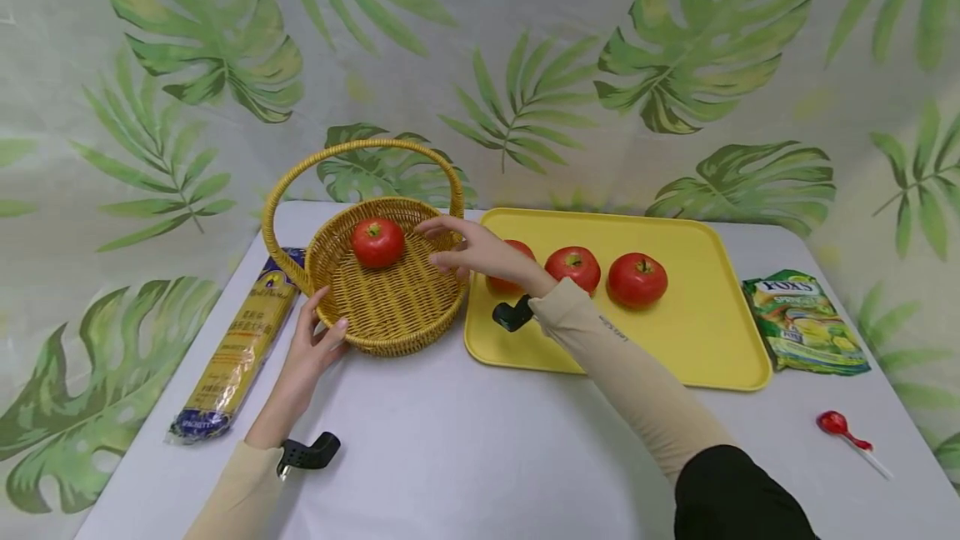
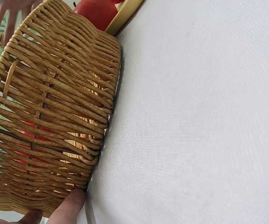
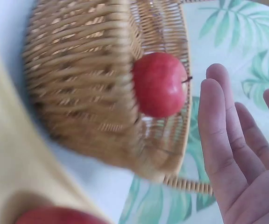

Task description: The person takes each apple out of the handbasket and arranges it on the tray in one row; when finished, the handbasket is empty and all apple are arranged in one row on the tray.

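Note:
A yellow wicker basket with a tall arched handle stands left of centre, with one red apple lying inside. At its left front side, my left hand holds the basket between thumb and fingers; the left wrist view shows fingertips against the lower weave. Over the basket's right rim hovers my right hand, holding nothing. In the right wrist view its fingers are extended, apart from the apple. On the yellow tray sit three more red apples, one partly hidden behind my right hand.
A pack of spaghetti lies left of the basket, its upper end close beside it. Right of the tray is a green candy bag. A red lollipop lies at the right front. Leaf-patterned cloth hangs behind the table.

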The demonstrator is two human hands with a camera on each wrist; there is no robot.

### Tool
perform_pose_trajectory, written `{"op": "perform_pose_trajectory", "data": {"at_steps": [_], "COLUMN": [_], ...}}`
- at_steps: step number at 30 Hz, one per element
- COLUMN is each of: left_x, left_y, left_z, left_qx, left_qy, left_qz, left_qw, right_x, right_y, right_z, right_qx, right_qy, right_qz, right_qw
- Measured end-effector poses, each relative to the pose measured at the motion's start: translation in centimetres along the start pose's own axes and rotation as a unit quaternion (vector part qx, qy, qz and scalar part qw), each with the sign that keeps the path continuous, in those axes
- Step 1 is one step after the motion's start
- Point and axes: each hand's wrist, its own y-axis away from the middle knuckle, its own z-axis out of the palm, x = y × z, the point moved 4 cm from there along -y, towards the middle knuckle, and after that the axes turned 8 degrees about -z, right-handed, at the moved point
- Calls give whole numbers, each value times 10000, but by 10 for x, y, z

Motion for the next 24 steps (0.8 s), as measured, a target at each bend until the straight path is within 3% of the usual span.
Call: {"op": "perform_pose_trajectory", "data": {"at_steps": [7, 12, 24], "left_x": [0, 1, -2], "left_y": [0, 1, -2], "left_z": [0, 0, -2], "left_qx": [10, 7, 4], "left_qy": [11, 17, 112], "left_qz": [-5, 24, 76], "left_qw": [10000, 10000, 9999], "right_x": [5, 13, 32], "right_y": [-40, -60, -83], "right_z": [16, 24, 44], "right_qx": [10, 346, 775], "right_qy": [-256, -397, -1135], "right_qz": [172, 411, 1080], "right_qw": [9995, 9978, 9846]}}
